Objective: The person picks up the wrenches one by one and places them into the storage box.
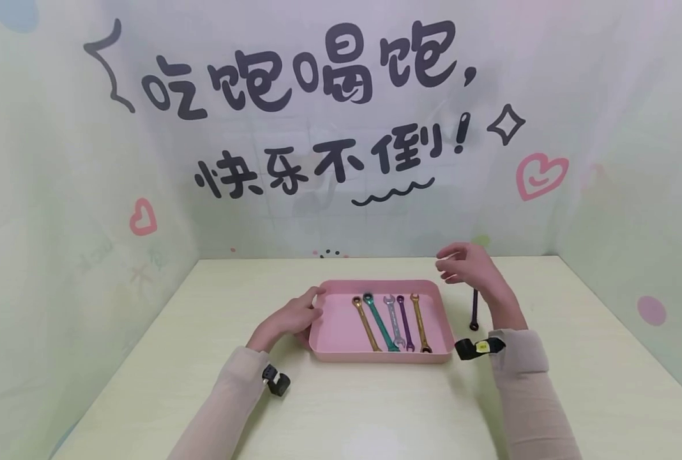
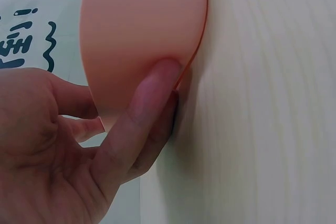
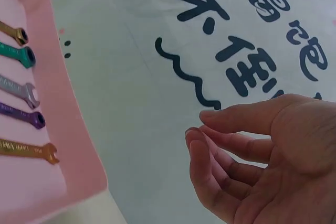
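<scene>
A pink tray sits on the table with several wrenches lying side by side in it: a gold wrench, a green wrench, a silver wrench, a purple wrench and another gold wrench. At the tray's left end, my left hand grips the wall between thumb and fingers. My right hand hovers beyond the tray's right back corner, fingers loosely bent and holding nothing. Under it, a dark purple wrench lies on the table, its upper part hidden by the hand.
The pale wooden table ends at the back against a wall cloth printed with dark lettering and pink hearts. Similar cloth hangs on both sides. A black camera strap is at my right wrist and another camera at my left.
</scene>
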Available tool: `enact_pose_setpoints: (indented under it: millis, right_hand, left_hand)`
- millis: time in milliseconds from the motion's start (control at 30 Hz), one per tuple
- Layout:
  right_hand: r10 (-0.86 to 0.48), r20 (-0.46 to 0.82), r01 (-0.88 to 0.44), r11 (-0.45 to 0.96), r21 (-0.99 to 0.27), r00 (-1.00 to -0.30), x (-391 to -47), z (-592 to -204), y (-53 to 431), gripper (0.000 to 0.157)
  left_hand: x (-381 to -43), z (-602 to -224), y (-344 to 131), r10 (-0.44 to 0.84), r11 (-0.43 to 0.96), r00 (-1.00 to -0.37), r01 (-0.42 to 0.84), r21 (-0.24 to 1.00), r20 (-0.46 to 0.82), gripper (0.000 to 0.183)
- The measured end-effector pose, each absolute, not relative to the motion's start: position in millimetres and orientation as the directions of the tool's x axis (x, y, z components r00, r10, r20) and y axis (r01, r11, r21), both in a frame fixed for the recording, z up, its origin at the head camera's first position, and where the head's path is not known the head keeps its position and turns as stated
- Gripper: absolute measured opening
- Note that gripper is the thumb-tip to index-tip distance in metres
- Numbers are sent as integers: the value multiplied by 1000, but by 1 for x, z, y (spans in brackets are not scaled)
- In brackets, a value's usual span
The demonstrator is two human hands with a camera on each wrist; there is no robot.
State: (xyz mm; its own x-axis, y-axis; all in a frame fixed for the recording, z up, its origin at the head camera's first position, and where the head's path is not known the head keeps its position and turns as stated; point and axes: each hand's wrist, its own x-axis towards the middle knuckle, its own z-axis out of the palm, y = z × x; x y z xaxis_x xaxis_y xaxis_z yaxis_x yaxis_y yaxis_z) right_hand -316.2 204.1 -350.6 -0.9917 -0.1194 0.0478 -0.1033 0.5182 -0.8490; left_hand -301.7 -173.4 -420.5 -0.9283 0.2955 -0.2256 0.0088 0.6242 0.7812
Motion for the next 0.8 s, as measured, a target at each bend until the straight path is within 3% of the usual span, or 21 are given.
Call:
enact_pose_setpoints:
  millis: [367, 800]
  right_hand:
    - [8, -58, 52, 603, -796, -998, -323, -375, 242, 39]
    - [147, -173, 222, 783, -581, -974, -318, -399, 258, 33]
  left_hand:
    - [-300, -419, -173, 295, 634, -928, 10, 773, -229, 55]
    - [-300, -419, -172, 293, 630, -928, 8, 777, -229, 55]
